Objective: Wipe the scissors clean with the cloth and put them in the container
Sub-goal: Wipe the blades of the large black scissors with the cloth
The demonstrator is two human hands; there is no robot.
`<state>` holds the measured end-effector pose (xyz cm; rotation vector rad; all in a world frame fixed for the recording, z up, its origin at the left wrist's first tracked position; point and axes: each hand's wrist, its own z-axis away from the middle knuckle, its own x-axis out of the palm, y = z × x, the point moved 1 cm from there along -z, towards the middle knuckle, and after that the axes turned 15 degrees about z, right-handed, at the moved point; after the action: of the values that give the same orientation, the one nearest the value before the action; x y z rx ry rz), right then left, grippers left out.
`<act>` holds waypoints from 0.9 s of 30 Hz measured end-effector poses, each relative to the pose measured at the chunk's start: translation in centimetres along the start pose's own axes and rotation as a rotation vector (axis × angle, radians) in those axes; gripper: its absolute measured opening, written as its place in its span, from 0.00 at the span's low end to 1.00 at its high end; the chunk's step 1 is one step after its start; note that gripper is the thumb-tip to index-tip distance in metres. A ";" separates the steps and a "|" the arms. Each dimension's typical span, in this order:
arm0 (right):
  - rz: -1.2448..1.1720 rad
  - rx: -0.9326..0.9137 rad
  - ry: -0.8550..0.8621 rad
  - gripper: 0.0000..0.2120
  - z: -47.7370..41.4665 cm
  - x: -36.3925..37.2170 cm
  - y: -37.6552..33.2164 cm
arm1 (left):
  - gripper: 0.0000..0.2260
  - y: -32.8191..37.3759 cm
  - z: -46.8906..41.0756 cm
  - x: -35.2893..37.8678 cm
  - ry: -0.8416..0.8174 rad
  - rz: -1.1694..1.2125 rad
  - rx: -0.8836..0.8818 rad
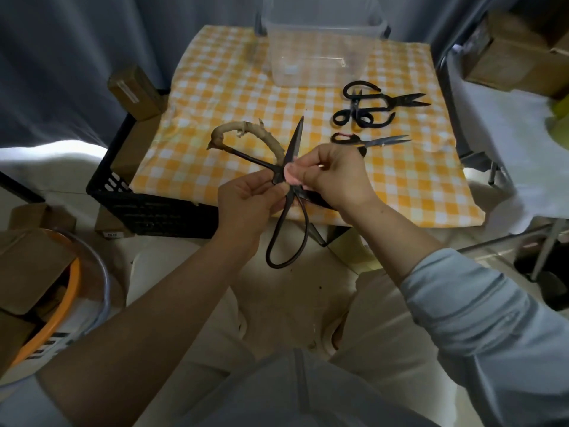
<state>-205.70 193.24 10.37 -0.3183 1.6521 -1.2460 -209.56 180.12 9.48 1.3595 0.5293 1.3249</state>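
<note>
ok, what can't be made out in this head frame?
Head view:
- cloth: only a pink scrap shows; right hand hides the rest.
- held scissors: pivot hidden by left hand and the right hand; dirt too small to see.
- container: far rim cut by top edge, blurred; contents unclear.
- scissors pile: overlapping, count uncertain.
</note>
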 end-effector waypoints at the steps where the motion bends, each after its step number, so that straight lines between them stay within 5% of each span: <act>1: 0.050 -0.033 -0.025 0.04 0.3 -0.1 -0.2 | 0.15 0.1 -0.1 -0.1 -0.003 -0.006 0.010; 6: -0.225 0.086 0.089 0.06 -0.3 -0.9 -1.3 | 0.13 -0.1 0.3 0.1 -0.073 -0.040 0.037; 12: -0.008 0.015 -0.038 0.04 0.6 -0.4 -0.9 | 0.14 0.3 -0.3 -0.5 -0.076 -0.045 0.061; 17: -0.425 0.146 0.038 0.02 0.0 -1.1 -2.1 | 0.15 0.4 0.4 0.0 -0.136 -0.074 0.100; 22: -0.161 0.079 -0.035 0.06 0.9 -0.1 -1.3 | 0.13 0.6 -0.1 -0.4 -0.110 -0.064 0.101; 27: -0.325 0.136 0.133 0.06 -0.4 -1.3 -2.1 | 0.19 0.4 0.4 0.0 -0.146 -0.110 0.113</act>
<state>-206.12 193.50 12.85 -0.4407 1.6609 -1.6453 -209.34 179.81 9.93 1.4859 0.5780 1.1116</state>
